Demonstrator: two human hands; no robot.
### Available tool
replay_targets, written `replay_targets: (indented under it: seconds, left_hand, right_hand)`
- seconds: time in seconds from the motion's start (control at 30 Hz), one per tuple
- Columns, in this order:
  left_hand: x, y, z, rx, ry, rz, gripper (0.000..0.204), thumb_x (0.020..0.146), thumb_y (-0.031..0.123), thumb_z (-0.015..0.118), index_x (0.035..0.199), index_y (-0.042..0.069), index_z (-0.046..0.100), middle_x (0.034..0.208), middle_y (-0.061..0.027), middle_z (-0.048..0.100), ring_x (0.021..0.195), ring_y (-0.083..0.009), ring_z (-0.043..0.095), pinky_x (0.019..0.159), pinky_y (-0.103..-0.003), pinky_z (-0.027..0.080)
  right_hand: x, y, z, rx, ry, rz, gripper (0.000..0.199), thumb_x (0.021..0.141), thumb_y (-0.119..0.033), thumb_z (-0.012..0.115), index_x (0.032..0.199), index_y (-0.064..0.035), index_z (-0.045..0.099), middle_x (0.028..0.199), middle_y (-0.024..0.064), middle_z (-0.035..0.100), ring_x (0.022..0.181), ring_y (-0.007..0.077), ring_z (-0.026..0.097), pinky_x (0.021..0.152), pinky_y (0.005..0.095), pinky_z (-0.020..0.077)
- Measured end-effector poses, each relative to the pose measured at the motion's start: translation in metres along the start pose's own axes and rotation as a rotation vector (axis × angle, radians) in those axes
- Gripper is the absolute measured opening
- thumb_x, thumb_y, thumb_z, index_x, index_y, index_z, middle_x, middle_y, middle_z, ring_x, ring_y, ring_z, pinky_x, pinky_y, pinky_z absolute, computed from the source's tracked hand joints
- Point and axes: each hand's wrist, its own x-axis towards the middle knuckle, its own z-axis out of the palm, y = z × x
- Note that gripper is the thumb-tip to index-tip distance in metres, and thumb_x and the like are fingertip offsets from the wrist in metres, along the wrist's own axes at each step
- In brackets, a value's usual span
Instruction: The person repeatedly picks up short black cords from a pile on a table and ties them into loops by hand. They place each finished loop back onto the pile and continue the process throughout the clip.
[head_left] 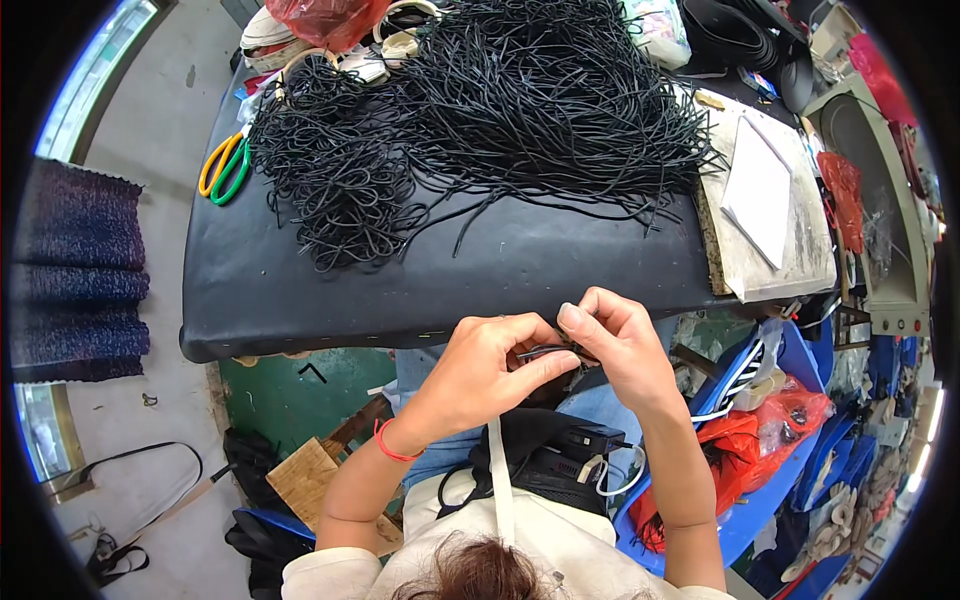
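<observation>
My left hand (480, 365) and my right hand (628, 350) meet just off the table's near edge, over my lap. Both are closed, thumbs and fingers pinching. Between them shows a short stretch of thin black cord (540, 351); the fingers hide most of it. Beyond my hands, a large tangled heap of black cords (550, 100) covers the far part of the table (540, 265). A smaller bundle of looped black cords (335, 170) lies to its left, with loose ends trailing toward me.
Scissors (227, 168) with yellow and green handles lie at the table's left edge. A stained board (790, 255) with white sheets (757, 195) is at the right. Red plastic bags (765, 440) fill a blue chair-like holder (735, 530) beside my right arm. A wooden stool (308, 480) stands lower left.
</observation>
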Motion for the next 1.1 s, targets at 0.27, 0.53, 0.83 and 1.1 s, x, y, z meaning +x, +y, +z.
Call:
replay_targets:
  seconds: [0.27,0.53,0.83,1.1]
  left_hand:
    - [0.0,-0.002,0.015,0.059,0.265,0.2,0.018,0.079,0.007,0.067,0.095,-0.003,0.064,0.083,-0.0085,0.067,0.074,-0.011,0.063,0.066,-0.025,0.05]
    - [-0.004,-0.009,0.026,-0.321,0.181,-0.096,0.016,0.081,0.002,0.065,0.095,-0.005,0.062,0.085,-0.0087,0.065,0.075,-0.0089,0.06,0.067,-0.022,0.051]
    - [-0.003,-0.009,0.01,-0.318,0.053,-0.076,0.019,0.083,0.004,0.063,0.101,-0.003,0.057,0.089,-0.0062,0.063,0.081,-0.0074,0.058,0.072,-0.021,0.05]
    - [-0.005,-0.009,0.011,-0.368,0.095,-0.065,0.034,0.08,0.006,0.067,0.106,0.0,0.045,0.087,-0.0063,0.063,0.079,-0.0074,0.059,0.069,-0.021,0.049]
  right_hand:
    - [0.003,0.008,0.005,0.17,0.129,-0.077,0.028,0.086,-0.025,0.064,0.07,-0.0071,0.05,0.062,-0.0045,0.049,0.055,0.0011,0.038,0.049,0.0183,0.029]
    - [0.003,0.015,0.005,-0.275,0.321,-0.26,0.033,0.085,-0.024,0.065,0.064,-0.0062,0.048,0.059,-0.0044,0.047,0.056,0.0004,0.035,0.047,0.0195,0.0271]
    - [-0.009,0.003,0.0,-0.08,0.162,-0.006,0.037,0.093,-0.035,0.049,0.072,-0.0049,0.053,0.064,-0.0028,0.05,0.06,0.003,0.045,0.053,0.0189,0.0366]
    - [-0.009,0.004,0.003,-0.078,0.074,-0.082,0.02,0.088,-0.019,0.06,0.076,-0.0044,0.055,0.066,-0.0054,0.05,0.061,0.0004,0.041,0.054,0.0171,0.0327]
